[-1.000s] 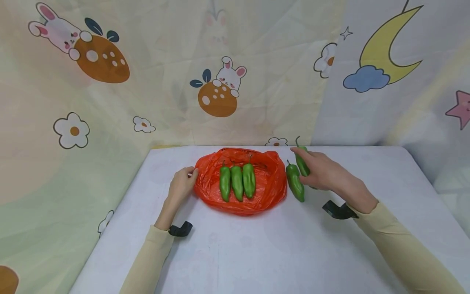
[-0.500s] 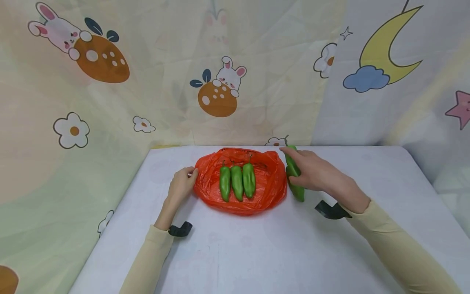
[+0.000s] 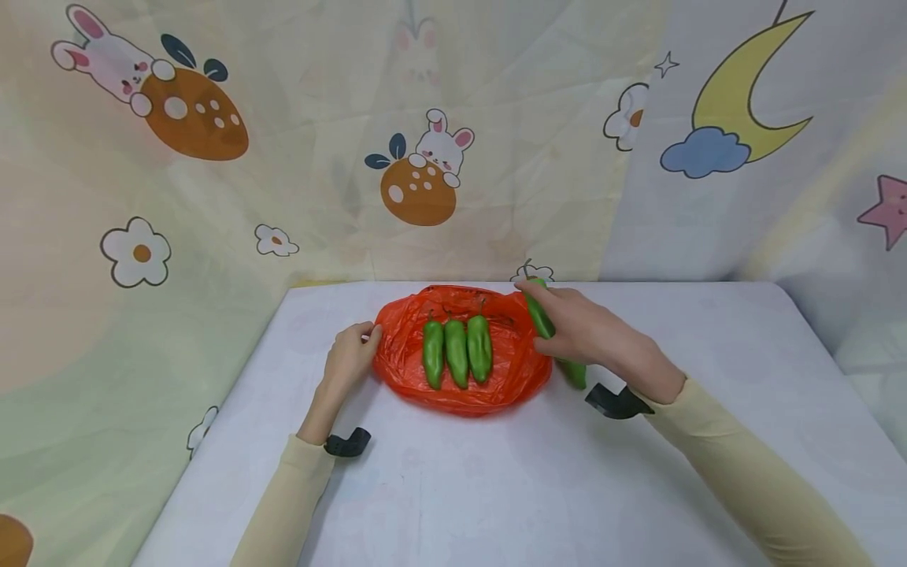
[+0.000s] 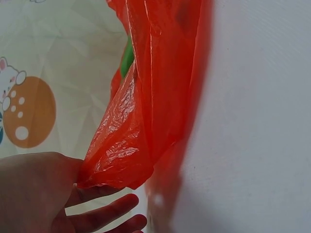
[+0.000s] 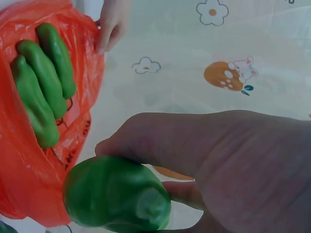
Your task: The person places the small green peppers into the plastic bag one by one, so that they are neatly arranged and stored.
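A red plastic bag [image 3: 404,378] lies spread on the table with its mouth up. Inside it three green peppers [image 3: 457,351] sit side by side, stems pointing to the back. My left hand [image 3: 350,353] pinches the bag's left rim between thumb and finger; in the left wrist view the thin film [image 4: 126,155] bunches at the fingertips. With my right hand [image 3: 584,327] I grip another green pepper [image 5: 114,194] over the bag's right rim. One more green pepper [image 3: 572,373] lies on the table just right of the bag, partly hidden beneath that hand.
The white table [image 3: 453,488] ends at a cloth backdrop [image 3: 312,157] printed with rabbits, flowers and a moon. A black band [image 3: 619,402] is on the right wrist and another band [image 3: 348,442] on the left.
My right hand has moved left with its pepper, from beyond the loose pepper to the bag's right rim. The left hand keeps its hold on the bag; the three peppers inside stay put.
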The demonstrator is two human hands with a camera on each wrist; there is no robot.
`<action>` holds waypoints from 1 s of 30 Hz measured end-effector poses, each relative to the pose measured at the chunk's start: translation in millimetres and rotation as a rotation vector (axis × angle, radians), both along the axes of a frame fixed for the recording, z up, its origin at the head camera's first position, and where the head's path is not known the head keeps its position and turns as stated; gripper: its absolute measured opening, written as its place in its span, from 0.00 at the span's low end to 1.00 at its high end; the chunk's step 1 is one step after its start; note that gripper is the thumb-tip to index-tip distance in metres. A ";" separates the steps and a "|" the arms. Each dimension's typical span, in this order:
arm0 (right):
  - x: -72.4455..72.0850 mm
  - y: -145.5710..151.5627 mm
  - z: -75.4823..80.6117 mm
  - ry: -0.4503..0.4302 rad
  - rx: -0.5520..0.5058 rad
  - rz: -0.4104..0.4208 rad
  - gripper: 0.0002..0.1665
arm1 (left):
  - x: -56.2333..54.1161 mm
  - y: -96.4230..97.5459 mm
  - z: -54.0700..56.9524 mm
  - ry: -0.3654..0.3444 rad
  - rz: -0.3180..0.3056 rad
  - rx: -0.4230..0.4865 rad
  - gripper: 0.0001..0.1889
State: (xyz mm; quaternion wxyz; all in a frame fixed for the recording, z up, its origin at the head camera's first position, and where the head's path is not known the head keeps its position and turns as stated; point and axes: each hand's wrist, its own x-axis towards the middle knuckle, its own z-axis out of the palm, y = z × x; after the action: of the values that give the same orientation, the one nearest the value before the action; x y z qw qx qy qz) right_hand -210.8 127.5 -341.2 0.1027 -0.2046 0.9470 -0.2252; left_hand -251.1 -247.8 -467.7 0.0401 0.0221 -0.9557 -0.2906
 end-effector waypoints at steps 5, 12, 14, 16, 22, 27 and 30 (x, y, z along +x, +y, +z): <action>-7.0 -11.4 -2.9 -0.032 -0.004 -0.003 0.51 | 0.2 0.1 0.6 -0.002 0.001 0.001 0.18; -11.9 -31.3 -4.1 -0.062 0.003 -0.018 0.53 | -0.3 0.6 0.6 -0.007 -0.002 -0.002 0.19; -14.1 -37.2 -5.0 -0.065 0.003 -0.015 0.53 | -0.2 0.9 1.0 -0.013 -0.003 -0.003 0.19; -16.7 -43.3 -7.1 -0.063 0.006 -0.012 0.53 | -0.4 1.1 1.0 -0.017 -0.003 -0.002 0.19; -22.8 -60.2 -22.6 -0.086 0.027 -0.009 0.52 | -0.7 2.4 1.7 -0.019 0.002 -0.006 0.18; -26.4 -66.6 -39.6 -0.122 0.057 -0.009 0.51 | -0.5 2.3 1.5 -0.012 0.003 -0.008 0.18; -28.6 -66.9 -48.0 -0.125 0.071 -0.007 0.51 | -0.9 2.1 1.0 -0.011 0.008 -0.008 0.18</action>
State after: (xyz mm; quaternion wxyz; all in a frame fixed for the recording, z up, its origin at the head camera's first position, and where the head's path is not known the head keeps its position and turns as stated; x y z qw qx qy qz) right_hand -239.4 60.6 -389.3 0.1681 -0.1829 0.9469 -0.2042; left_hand -252.0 -245.6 -466.8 0.0358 0.0272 -0.9570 -0.2866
